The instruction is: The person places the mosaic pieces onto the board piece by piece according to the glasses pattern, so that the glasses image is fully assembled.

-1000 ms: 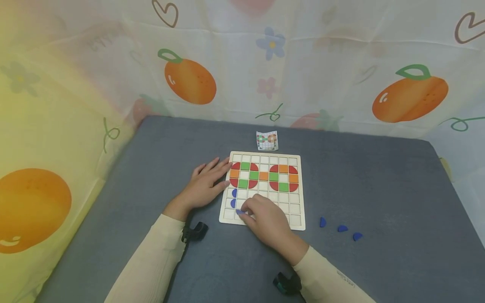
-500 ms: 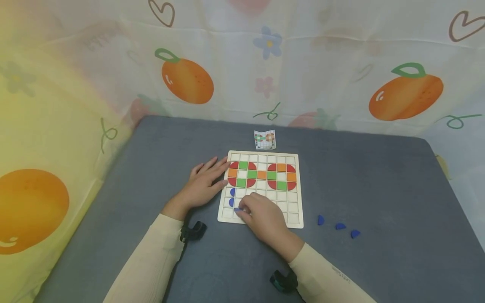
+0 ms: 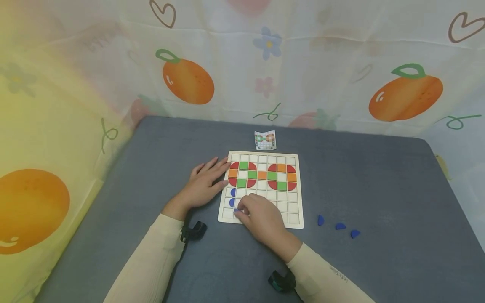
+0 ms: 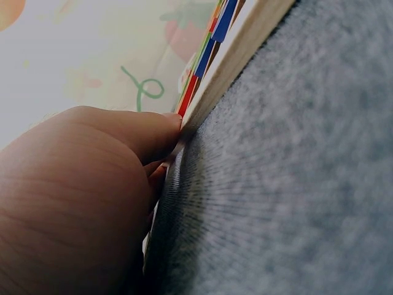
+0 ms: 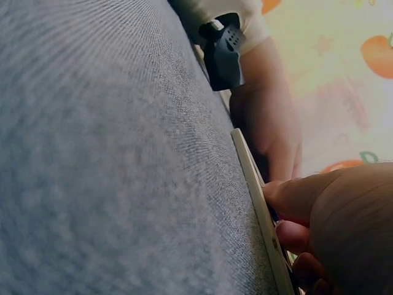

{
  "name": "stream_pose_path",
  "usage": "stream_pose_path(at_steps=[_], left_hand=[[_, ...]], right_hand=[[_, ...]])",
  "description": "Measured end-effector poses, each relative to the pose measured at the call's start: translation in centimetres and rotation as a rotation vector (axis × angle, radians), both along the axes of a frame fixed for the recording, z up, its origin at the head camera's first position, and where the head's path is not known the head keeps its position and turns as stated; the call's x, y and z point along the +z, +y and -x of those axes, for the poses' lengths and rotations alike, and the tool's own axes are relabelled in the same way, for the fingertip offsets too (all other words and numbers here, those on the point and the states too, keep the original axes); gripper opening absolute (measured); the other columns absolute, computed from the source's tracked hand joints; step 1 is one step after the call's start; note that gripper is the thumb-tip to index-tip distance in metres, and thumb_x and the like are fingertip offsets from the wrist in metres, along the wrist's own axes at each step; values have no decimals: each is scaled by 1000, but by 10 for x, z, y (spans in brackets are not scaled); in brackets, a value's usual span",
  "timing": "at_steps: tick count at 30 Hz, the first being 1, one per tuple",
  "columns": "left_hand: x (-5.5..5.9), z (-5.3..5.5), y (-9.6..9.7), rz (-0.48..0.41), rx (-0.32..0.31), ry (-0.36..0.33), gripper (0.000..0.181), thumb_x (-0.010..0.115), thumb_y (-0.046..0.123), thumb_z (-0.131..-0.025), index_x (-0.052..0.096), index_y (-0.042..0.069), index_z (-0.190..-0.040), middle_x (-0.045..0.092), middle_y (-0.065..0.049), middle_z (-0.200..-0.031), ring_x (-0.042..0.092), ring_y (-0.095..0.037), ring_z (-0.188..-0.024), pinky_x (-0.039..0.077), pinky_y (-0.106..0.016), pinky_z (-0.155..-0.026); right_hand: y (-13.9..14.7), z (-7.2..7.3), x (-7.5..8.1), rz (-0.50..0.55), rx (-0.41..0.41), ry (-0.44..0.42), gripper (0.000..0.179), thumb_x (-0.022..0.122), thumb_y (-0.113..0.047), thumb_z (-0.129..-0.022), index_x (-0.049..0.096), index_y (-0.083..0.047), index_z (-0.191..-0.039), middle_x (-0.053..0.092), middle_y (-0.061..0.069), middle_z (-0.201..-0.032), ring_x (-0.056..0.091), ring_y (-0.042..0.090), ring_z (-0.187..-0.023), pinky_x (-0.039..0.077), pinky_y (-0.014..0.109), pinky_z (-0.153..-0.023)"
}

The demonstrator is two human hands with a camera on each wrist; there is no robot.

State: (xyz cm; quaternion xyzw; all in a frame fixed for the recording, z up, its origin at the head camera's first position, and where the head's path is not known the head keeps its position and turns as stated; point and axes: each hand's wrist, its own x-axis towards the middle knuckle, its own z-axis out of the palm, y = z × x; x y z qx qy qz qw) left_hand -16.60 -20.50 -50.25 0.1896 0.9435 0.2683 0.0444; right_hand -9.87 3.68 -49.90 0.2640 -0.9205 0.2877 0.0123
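Observation:
A square wooden grid board (image 3: 282, 206) lies on the grey cloth, with red, green and orange tiles forming two rings across its upper rows. Two blue half-round pieces (image 3: 232, 192) sit in its left column. My left hand (image 3: 202, 184) rests with fingers spread along the board's left edge, its thumb (image 4: 163, 132) at the rim in the left wrist view. Over the lower left cells, my right hand (image 3: 262, 216) pinches another blue half-round piece (image 3: 236, 210) between thumb and fingers. That piece is mostly hidden by the fingertips.
Three loose blue half-round pieces (image 3: 340, 226) lie on the cloth right of the board. Beyond its far edge is a small printed pattern card (image 3: 265, 140). A fruit-printed curtain (image 3: 318, 50) hangs behind the table. Black wrist cameras (image 3: 282, 281) sit on both forearms.
The head view has shifted slightly. My right hand keeps its pinch on the blue piece at the lower left cells, with small finger adjustments. The left hand stays at the board's edge.

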Motion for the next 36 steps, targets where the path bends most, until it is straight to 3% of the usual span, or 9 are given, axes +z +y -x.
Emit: stream_pose_path(at_steps=[13,18,24,30,36], left_hand=[[-1,-1,-1,-2,0,-3,65,60,36,-113,40,14,-171,29,2,-177,14,-29,-165,4,-62,-126],[0,-1,1,1,-7,-6,66,60,38,-113,39,16,-171,28,3,-177,14,-28,-165,4,-61,-126],[-3,1,2,25,-12,15,66,58,40,-113,38,16,-172,27,3,-178,14,-27,-165,6,-61,-126],[-1,0,1,12,-9,13,67,59,39,-112,39,16,-171,28,3,-177,14,-28,-165,5,-61,-126],[-1,-1,0,16,-4,1,66,58,38,-113,38,16,-172,27,3,-178,13,-27,-165,4,-61,-126]], right_hand=[[4,-2,-1,12,27,-34,14,83,-29,-100,77,-17,-102,57,-10,-85,54,10,-75,50,31,-68],[15,-4,2,80,52,-64,12,82,-27,-100,77,-17,-104,60,-9,-91,56,8,-80,53,32,-75],[30,-5,6,179,78,-71,11,83,-22,-99,77,-16,-107,59,-13,-92,53,7,-77,50,31,-71],[55,-4,7,263,25,-53,13,85,-19,-98,78,-14,-108,64,-12,-98,57,11,-87,52,35,-77],[97,3,0,305,-52,26,14,85,-11,-96,77,-13,-108,67,-9,-102,57,13,-91,50,37,-78]])
